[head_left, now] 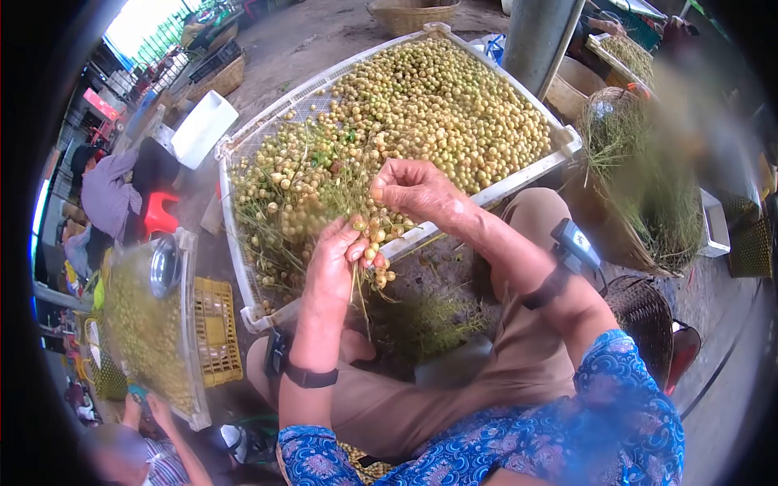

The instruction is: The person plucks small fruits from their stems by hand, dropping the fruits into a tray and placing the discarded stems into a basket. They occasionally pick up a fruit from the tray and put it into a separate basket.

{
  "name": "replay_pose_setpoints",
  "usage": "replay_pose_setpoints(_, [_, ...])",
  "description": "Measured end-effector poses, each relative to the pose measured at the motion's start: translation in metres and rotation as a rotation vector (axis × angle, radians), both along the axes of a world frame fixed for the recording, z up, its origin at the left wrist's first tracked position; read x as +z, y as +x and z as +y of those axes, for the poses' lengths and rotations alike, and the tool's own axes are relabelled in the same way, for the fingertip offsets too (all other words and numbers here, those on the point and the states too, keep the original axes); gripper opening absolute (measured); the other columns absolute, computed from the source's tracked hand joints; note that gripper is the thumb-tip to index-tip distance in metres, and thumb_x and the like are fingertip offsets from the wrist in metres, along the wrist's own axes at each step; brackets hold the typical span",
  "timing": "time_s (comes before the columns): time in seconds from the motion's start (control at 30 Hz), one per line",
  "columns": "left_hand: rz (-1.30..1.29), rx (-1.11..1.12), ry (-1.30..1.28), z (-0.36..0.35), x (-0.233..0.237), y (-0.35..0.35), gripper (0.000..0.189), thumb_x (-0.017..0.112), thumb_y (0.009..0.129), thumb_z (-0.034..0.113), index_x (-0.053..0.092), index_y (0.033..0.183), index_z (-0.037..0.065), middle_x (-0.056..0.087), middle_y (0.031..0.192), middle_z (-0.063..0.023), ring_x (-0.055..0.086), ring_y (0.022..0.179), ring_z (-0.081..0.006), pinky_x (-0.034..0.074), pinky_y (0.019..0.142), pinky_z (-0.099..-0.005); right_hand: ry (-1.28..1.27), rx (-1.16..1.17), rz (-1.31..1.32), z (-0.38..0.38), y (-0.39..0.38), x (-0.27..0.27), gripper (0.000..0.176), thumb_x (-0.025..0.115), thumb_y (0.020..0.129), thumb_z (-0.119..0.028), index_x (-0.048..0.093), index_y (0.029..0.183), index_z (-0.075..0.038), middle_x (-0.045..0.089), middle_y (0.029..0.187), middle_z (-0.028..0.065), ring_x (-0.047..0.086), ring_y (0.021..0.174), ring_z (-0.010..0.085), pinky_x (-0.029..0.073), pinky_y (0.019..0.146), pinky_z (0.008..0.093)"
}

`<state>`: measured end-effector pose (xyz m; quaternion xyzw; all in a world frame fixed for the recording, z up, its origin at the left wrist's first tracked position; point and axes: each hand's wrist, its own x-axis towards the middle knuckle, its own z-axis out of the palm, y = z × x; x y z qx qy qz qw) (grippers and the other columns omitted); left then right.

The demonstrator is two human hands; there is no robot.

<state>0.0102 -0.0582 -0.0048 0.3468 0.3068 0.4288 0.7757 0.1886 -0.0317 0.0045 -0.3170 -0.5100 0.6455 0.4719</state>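
Small round yellow-green fruits fill a large white tray (527, 176) in front of me. My left hand (331, 257) is closed around a small bunch of fruits (377, 255) on thin stems, over the tray's near edge. Stem ends hang down below that hand. Just above and to the right of the bunch is my right hand (413, 190), its fingers pinched together; whatever is between them is too small to make out. Stemmed fruits lie on the left part of the tray, loose fruits at its middle and right.
A metal post (539, 49) rises behind the tray's right corner. To the right stands a basket heaped with stems (648, 178). At the left are a yellow crate (215, 332), another fruit tray (192, 324), a red stool (160, 212) and other people.
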Motion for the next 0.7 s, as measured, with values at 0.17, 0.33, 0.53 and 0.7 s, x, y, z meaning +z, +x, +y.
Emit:
replay_pose_setpoints(0.17, [-0.080,0.018,-0.046,-0.001,-0.001,0.000,0.017,0.056,0.081,0.017,0.055,0.084,0.000,0.037,0.047,0.0026,0.041,0.045,-0.0124,0.041,0.049,-0.0312,-0.225,-0.168,0.124,0.009,0.013,0.005,0.020,0.063,0.077,-0.017,0.050,0.063,-0.010,0.046,0.055,-0.0040,0.035,0.041,0.0027,0.024,0.033,0.0171])
replay_pose_setpoints(0.33, [-0.151,0.021,-0.037,0.002,0.001,-0.005,0.015,0.055,0.081,0.016,0.056,0.084,0.002,0.038,0.048,0.0026,0.041,0.046,-0.0130,0.041,0.050,-0.0326,-0.368,0.088,0.406,0.003,0.020,-0.010,0.008,0.048,0.074,-0.013,0.047,0.068,-0.008,0.040,0.053,-0.0033,0.031,0.038,0.0040,0.022,0.029,0.0182])
replay_pose_setpoints(0.53, [-0.160,0.105,-0.056,0.006,0.001,-0.010,0.010,0.049,0.081,0.010,0.055,0.087,0.004,0.039,0.049,0.0031,0.041,0.047,-0.0133,0.039,0.051,-0.0325,-0.444,0.229,0.289,-0.026,-0.008,-0.012,0.018,0.051,0.085,-0.023,0.051,0.085,-0.005,0.054,0.068,0.0017,0.039,0.043,0.0039,0.024,0.030,0.0152])
replay_pose_setpoints(0.7, [-0.181,0.074,-0.023,0.004,0.001,-0.010,0.012,0.051,0.081,0.011,0.056,0.087,0.003,0.040,0.050,0.0020,0.042,0.047,-0.0138,0.039,0.052,-0.0324,-0.301,0.170,0.342,-0.016,0.006,-0.013,0.011,0.056,0.081,-0.016,0.051,0.080,-0.006,0.052,0.065,-0.0002,0.038,0.043,0.0009,0.025,0.028,0.0139])
